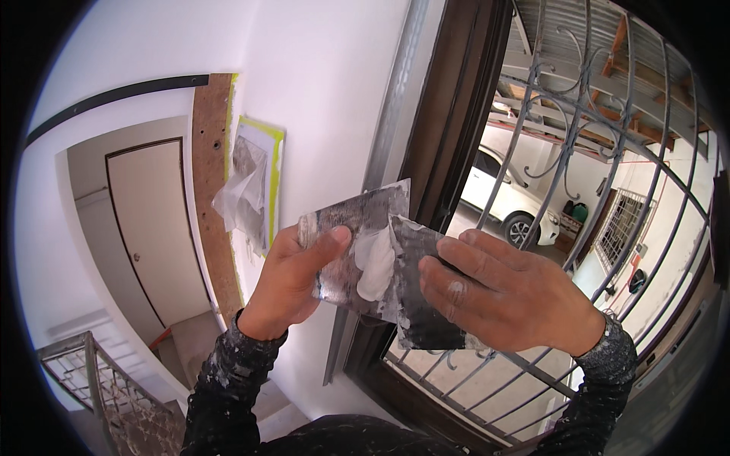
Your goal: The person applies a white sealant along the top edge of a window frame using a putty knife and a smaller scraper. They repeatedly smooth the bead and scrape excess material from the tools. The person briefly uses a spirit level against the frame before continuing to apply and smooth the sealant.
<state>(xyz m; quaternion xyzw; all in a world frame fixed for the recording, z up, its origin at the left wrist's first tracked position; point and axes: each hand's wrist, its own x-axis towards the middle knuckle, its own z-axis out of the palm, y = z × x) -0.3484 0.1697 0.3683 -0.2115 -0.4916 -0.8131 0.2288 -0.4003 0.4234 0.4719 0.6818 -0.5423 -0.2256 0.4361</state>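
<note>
The left hand (293, 281) pinches a flat grey metal putty blade (357, 243) smeared with white filler (376, 266), while the right hand's (506, 296) fingers (449, 285) clamp a dark second blade (422, 296) overlapping its right edge, both before the chest.

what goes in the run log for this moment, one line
left hand: holds metal plate | right hand: holds dark blade | white putty: on plate, blade edge against it | behind: window grille, white wall
</note>
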